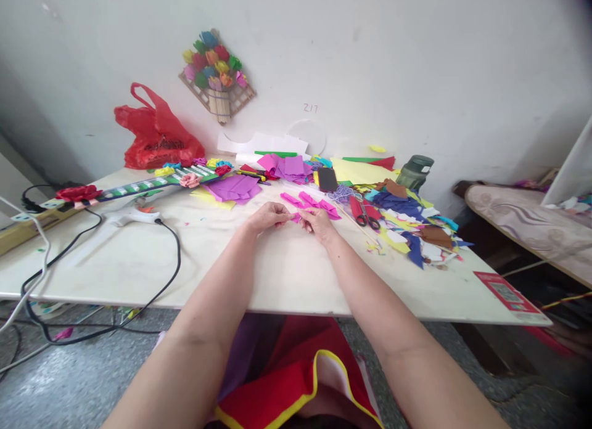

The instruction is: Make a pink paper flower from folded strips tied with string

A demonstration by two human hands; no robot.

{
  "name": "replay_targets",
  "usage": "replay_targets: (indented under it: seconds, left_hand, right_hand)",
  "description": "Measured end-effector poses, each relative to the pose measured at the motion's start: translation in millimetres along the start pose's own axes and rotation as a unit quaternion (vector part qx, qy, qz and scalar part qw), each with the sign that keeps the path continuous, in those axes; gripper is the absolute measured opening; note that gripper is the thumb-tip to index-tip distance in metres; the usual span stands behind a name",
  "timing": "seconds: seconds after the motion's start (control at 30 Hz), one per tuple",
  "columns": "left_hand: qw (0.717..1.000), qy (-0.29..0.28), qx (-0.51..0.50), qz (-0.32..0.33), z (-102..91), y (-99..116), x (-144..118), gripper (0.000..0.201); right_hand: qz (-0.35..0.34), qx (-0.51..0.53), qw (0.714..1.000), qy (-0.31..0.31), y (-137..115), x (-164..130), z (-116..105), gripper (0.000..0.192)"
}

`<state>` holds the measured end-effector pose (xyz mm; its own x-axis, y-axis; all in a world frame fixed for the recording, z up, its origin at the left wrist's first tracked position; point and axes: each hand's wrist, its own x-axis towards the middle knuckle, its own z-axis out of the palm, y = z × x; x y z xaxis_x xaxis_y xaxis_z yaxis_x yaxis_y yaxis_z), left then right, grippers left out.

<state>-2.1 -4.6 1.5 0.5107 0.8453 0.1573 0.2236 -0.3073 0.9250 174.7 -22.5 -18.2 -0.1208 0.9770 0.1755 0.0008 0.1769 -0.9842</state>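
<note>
Both of my hands meet over the middle of the white table [287,275]. My left hand [268,217] and my right hand [318,222] pinch the same small pink paper piece [296,217] between their fingertips. Just beyond them lie several loose pink paper strips [311,202]. Red-handled scissors [365,214] rest to the right of my right hand, beside a thin wooden stick [354,225].
A heap of coloured paper scraps [411,225] covers the table's right side; purple sheets [238,188] and a black phone [327,179] lie behind. A white glue gun [127,217] with black cable, a red bag [157,136] and a green jar [415,172] stand around.
</note>
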Motion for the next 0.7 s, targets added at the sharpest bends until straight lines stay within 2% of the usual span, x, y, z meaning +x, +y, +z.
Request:
replay_targets:
  seconds: [0.37,0.7]
  left_hand:
    - [0.999,-0.006,-0.028,-0.029,-2.7,4.9,-4.3,0.029]
    - [0.998,-0.001,-0.064,-0.016,-4.0,-0.7,-2.2,0.031]
  right_hand:
    - [0.011,0.009,1.0,-0.027,-1.0,-1.0,0.8,0.03]
    - [0.021,0.031,0.999,0.005,5.0,2.9,-4.7,0.034]
